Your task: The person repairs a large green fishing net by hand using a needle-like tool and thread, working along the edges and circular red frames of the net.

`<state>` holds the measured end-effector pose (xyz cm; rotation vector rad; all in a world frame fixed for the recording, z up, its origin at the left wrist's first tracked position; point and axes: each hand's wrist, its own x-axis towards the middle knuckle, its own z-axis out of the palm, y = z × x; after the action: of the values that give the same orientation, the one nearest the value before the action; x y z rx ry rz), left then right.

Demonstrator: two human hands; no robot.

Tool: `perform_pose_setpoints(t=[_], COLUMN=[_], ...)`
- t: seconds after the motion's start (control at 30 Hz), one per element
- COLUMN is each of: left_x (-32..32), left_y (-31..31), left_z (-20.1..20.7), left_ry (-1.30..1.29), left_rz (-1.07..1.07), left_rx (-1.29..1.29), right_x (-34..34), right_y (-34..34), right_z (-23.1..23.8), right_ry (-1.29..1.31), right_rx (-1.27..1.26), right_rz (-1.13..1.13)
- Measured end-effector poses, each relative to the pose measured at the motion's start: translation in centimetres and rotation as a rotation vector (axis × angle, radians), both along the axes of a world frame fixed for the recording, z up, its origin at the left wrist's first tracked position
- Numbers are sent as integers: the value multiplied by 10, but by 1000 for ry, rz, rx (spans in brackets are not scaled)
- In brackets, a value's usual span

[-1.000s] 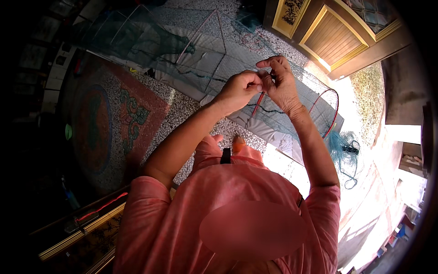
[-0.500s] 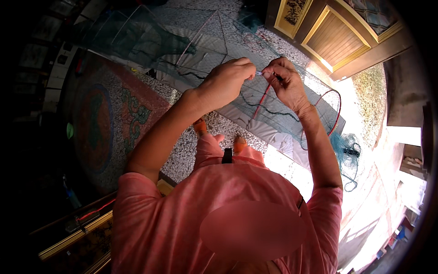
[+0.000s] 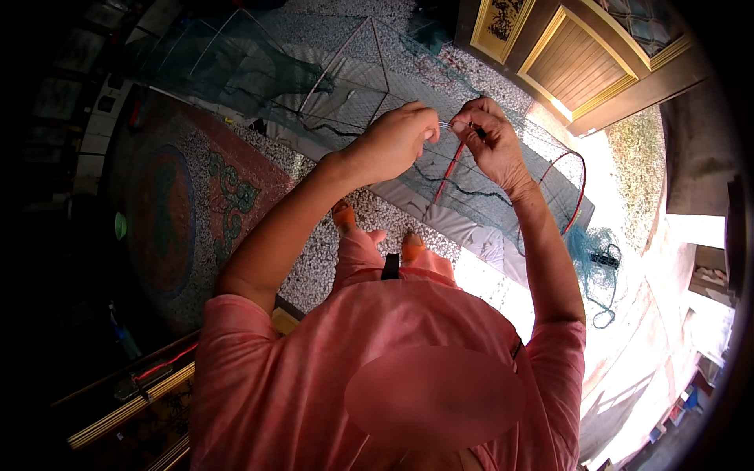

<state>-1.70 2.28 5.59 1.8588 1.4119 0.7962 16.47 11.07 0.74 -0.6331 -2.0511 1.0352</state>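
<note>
My left hand (image 3: 397, 140) and my right hand (image 3: 493, 145) are raised close together over a long netting cage. Each has its fingers pinched. A short, thin, pale strand (image 3: 445, 125) spans the small gap between the fingertips; whether it is cord or wire I cannot tell. The cage's green mesh net (image 3: 271, 71) stretches over straight frame rods and lies across a pale cloth (image 3: 471, 235). Just below my right hand, a red rod (image 3: 449, 173) slants down through the mesh. A red hoop (image 3: 584, 184) stands at the cage's right end. My palms hide the strand's ends.
Bunched blue-green netting and cord (image 3: 601, 259) lie at the right on sunlit floor. A wooden door with gold trim (image 3: 581, 67) stands at the upper right. My feet are on a speckled floor (image 3: 302, 263), beside a patterned reddish floor panel (image 3: 169, 212).
Both hands stay nearly in place. The left fingers have shifted very slightly, and a little more of the pale strand shows between the hands.
</note>
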Motion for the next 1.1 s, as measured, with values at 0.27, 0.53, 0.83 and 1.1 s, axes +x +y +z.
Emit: perform_pose_setpoints(t=[0.27,0.53,0.83,1.1], left_x=[38,37,35,36], left_y=[-12,-13,-15,-12], left_z=[-31,-34,-39,-35], left_ry=[-685,-618,-598,-528], left_rz=[181,172,130,132], left_rx=[-133,-110,-192,-262], right_x=[-7,-11,-28,-51], right_y=[-14,-18,-5,-18], right_z=[9,33,30,44], right_ry=[84,-270,-296,-41], right_rx=[-27,641,356,52], right_rz=[-126,-261,-114,126])
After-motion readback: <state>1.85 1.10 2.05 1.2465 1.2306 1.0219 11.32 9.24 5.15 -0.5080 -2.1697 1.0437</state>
